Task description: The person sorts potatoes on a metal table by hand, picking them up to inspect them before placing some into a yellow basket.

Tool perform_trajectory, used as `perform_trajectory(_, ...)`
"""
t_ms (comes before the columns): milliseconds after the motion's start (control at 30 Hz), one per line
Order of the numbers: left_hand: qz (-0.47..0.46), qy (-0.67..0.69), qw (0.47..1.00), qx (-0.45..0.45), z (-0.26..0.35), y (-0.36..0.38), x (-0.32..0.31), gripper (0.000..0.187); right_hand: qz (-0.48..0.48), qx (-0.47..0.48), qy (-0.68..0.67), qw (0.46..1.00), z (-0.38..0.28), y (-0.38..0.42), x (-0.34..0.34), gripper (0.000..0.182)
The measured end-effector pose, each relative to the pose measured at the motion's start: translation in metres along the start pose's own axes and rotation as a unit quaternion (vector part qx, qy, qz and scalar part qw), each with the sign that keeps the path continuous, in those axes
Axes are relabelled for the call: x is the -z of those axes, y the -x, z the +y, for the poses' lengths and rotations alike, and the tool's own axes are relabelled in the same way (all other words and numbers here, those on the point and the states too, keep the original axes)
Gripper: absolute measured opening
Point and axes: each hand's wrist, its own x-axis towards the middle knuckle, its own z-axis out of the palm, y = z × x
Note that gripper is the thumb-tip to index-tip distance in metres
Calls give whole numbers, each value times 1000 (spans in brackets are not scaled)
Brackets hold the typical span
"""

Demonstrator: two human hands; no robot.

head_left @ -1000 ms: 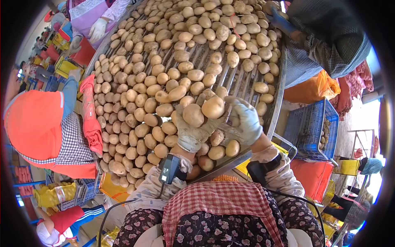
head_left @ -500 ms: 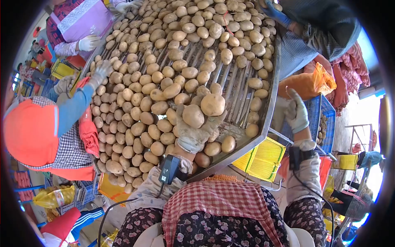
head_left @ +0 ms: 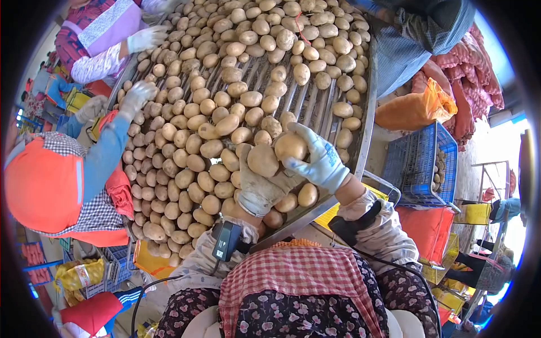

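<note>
My left hand (head_left: 260, 190), in a soiled pale glove, is curled round a large potato (head_left: 262, 160) just above the sorting table's near end. My right hand (head_left: 322, 163), in a white and light blue glove, has its thumb and fingers round a second potato (head_left: 291, 147), right beside the first. The two hands nearly meet, and the left fingers are partly hidden below the potatoes. Around and beyond them, many loose potatoes (head_left: 194, 163) cover the slatted metal table (head_left: 304, 107). A few more potatoes (head_left: 307, 195) lie by the near rim under my right wrist.
At the left, a person in an orange head covering (head_left: 45, 186) reaches a gloved hand (head_left: 137, 97) onto the potatoes. Another gloved hand (head_left: 146, 39) is at the far left edge. On the right stand an orange sack (head_left: 406, 112) and a blue crate (head_left: 414, 160). A metal rim (head_left: 369, 112) borders the table.
My right hand has come from the right side over the table and taken hold of the potato that rested on my left hand. The left hand stays in about the same place.
</note>
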Motion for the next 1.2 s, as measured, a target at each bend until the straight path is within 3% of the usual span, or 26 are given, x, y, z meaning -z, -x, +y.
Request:
perform_trajectory(67, 22, -9, 1000, 11, -3, 3, -2, 79, 8, -19, 62, 998, 0, 0, -3, 70)
perform_trajectory(133, 38, -5, 999, 13, -6, 9, -2, 79, -48, -9, 169, 984, 1, 1, 0, 57)
perform_trajectory(200, 20, -223, 972, -72, -11, 15, -5, 83, -63, -8, 190, 980, -9, -4, -3, 52)
perform_trajectory(233, 20, -220, 972, -77, -10, 19, -8, 83, -71, -11, 213, 975, -14, -6, -6, 48)
perform_trajectory(300, -26, -164, 985, -56, -7, 27, -15, 83, -64, -20, 216, 974, -20, -10, -19, 39)
perform_trajectory(367, -17, -185, 980, -75, 0, 35, -5, 83, -37, -100, 133, 985, -21, -13, -33, 36)
perform_trajectory(400, -6, -208, 974, -85, 3, 39, -2, 82, -9, -77, 81, 994, -27, -12, -36, 33)
perform_trajectory(567, 60, -224, 967, -101, 5, 48, -3, 80, -52, -110, 156, 980, -23, -9, -54, 33)
perform_trajectory(667, 41, -191, 975, -106, 9, 50, 1, 80, -40, -112, 98, 988, -13, -7, -63, 30)
perform_trajectory(733, 21, -139, 985, -101, 10, 50, -1, 79, 83, -98, -72, 989, -2, -6, -74, 27)
perform_trajectory(767, 37, -140, 983, -109, 9, 50, -3, 82, 84, -98, -72, 989, 3, -7, -77, 27)
perform_trajectory(833, 53, -142, 981, -119, 8, 50, -5, 85, 85, -75, -228, 967, -1, -15, -75, 29)
perform_trajectory(900, -1, -74, 992, -102, 9, 50, -1, 84, -147, -295, -328, 885, -15, -20, -23, 30)
perform_trajectory(933, -2, -75, 992, -102, 10, 51, 3, 84, -112, -226, -212, 944, -25, -20, 4, 35)
perform_trajectory(967, -25, -74, 991, -107, 13, 53, 7, 82, -35, -30, -206, 977, 36, -5, 18, 34)
perform_trajectory(1000, -50, -73, 989, -115, 17, 55, 9, 80, -55, -129, -155, 978, 106, 8, 53, 30)
perform_trajectory(1033, -61, -68, 989, -117, 21, 57, 10, 80, 194, -260, -336, 884, 70, 13, 79, 17)
perform_trajectory(1067, -68, -63, 988, -121, 24, 60, 10, 80, 240, -153, -84, 955, 154, 33, 120, 28)
perform_trajectory(1100, -73, -56, 988, -122, 26, 62, 10, 80, 381, -277, 166, 866, 182, 58, 153, 45)
perform_trajectory(1167, -80, -43, 989, -119, 29, 63, 10, 80, 427, -244, 470, 733, 134, 65, 161, 55)
perform_trajectory(1200, -83, -40, 989, -117, 29, 62, 9, 80, 425, -196, 182, 865, 107, 53, 139, 56)
